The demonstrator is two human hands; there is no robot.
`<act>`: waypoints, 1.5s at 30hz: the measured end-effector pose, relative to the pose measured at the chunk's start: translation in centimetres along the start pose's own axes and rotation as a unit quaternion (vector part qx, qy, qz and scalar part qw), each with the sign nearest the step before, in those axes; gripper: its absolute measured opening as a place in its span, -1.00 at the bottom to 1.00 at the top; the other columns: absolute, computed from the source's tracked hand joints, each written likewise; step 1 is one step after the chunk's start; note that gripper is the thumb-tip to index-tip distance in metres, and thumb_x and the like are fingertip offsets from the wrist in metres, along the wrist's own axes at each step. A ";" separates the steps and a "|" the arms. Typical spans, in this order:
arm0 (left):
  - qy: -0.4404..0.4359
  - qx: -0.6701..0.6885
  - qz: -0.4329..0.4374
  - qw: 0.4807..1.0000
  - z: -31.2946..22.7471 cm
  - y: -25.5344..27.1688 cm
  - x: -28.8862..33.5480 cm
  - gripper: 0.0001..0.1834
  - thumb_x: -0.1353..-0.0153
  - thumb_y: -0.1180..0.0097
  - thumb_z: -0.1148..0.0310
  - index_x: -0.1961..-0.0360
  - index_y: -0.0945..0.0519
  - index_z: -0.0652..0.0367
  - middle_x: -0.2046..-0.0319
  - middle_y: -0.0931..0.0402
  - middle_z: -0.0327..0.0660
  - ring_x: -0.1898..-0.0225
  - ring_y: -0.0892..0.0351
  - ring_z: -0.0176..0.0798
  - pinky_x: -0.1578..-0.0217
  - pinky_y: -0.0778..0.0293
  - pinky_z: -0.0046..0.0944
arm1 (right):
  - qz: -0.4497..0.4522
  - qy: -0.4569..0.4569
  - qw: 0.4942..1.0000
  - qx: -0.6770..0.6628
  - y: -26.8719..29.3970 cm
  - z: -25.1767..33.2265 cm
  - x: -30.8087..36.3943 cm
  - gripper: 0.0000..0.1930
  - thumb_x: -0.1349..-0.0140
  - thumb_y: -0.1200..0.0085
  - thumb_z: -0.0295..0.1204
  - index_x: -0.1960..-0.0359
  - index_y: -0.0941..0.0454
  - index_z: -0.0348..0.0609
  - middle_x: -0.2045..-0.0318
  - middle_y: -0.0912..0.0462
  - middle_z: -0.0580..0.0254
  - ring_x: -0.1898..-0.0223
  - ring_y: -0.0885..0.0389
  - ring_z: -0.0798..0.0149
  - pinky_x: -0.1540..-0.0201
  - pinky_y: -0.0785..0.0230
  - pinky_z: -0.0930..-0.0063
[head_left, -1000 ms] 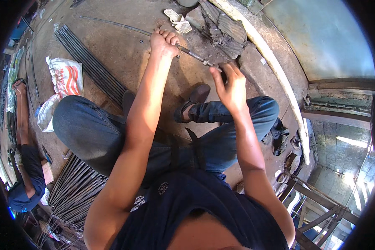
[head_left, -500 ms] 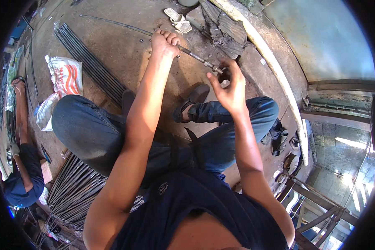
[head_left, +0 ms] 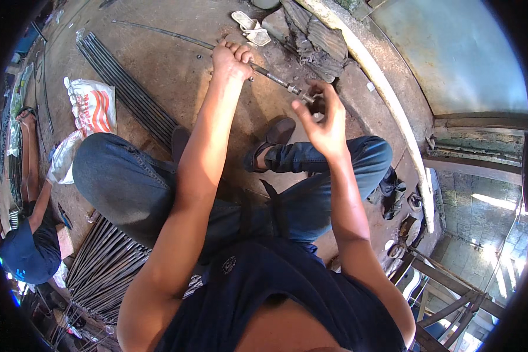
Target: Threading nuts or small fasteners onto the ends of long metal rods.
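My left hand (head_left: pixel 232 58) is closed around a long thin metal rod (head_left: pixel 268 74), which runs from the upper left down toward my right hand. Near the rod's right end sits a metal nut (head_left: pixel 293 88). At that end is my right hand (head_left: pixel 324 120), fingers curled and thumb apart from them. Small, light metal pieces show in the curl of these fingers; their kind and how they are gripped are partly hidden.
A bundle of dark rods (head_left: pixel 126 82) lies left of my legs, beside a white-and-red sack (head_left: pixel 92 105). More rods (head_left: pixel 108 264) are heaped lower left, near a co-worker (head_left: pixel 32 252). A sandal (head_left: pixel 251 28) and a pale curved pole (head_left: pixel 387 88) lie beyond.
My right hand's fingers have shifted slightly at the rod's end. My left hand keeps its hold. The co-worker has leaned and reached an arm to the white sack.
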State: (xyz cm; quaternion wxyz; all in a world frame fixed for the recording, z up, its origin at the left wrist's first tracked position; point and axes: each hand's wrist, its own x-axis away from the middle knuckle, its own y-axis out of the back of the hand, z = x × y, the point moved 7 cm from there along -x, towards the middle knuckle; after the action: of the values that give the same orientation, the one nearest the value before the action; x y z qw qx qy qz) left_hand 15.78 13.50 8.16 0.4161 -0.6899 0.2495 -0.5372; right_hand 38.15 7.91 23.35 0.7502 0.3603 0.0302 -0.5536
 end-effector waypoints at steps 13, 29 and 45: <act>0.006 -0.002 0.020 1.000 -0.4 0.3 -0.4 -0.47 -0.49 0.38 0.12 0.71 -0.05 -0.03 0.77 0.08 -0.44 0.77 0.19 -0.44 0.73 0.16 -0.40 | 0.074 -0.183 0.979 -0.048 -0.9 -3.9 0.7 -0.61 -0.04 -0.21 -0.59 0.03 -0.48 -0.27 0.31 -0.56 0.04 0.36 -0.60 0.22 0.30 -0.45 0.40; 0.015 0.007 0.007 1.000 -0.3 0.2 0.0 -0.48 -0.48 0.36 0.11 0.70 -0.06 -0.03 0.78 0.09 -0.44 0.77 0.18 -0.44 0.73 0.14 -0.40 | 0.143 -0.206 0.963 -0.094 -1.2 -2.9 2.1 -0.30 0.02 -0.26 -0.57 -0.19 -0.20 -0.29 0.07 -0.54 -0.07 0.14 -0.61 0.19 0.10 -0.46 0.37; 0.024 0.013 0.024 0.999 -0.2 0.5 -0.6 -0.59 -0.45 0.34 0.18 0.62 -0.10 -0.03 0.74 0.07 -0.44 0.76 0.16 -0.43 0.73 0.15 -0.37 | 0.038 0.027 0.993 -0.111 0.5 -1.4 1.1 -0.61 0.02 -0.22 -0.69 0.20 -0.29 -0.22 0.08 -0.60 -0.04 0.25 -0.62 0.27 0.18 -0.51 0.43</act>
State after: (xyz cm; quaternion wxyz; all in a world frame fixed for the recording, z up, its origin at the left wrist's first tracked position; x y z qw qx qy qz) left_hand 15.44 13.66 7.40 0.4314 -0.6656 0.2688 -0.5464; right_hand 39.51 7.93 22.08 0.8051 0.2910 0.0979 -0.5076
